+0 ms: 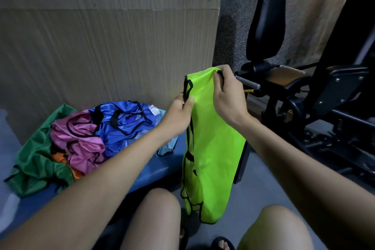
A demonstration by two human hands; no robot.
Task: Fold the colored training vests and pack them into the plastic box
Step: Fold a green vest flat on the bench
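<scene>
Neon vest (211,144) in both hands, L hand (178,116) & R hand (229,95).

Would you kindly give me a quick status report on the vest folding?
Left hand and right hand pinch neon green vest, hanging over floor. Unfolded vest pile waits on blue bench. Plastic box not in view.

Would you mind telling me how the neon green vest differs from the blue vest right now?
The neon green vest is held up by both hands, left hand and right hand, and hangs lengthwise; the blue vest lies crumpled in the pile on the blue bench. The neon green vest hangs fairly smooth and apart from the others, while the blue vest is wrinkled against a pink vest. Both have black edging.
</scene>
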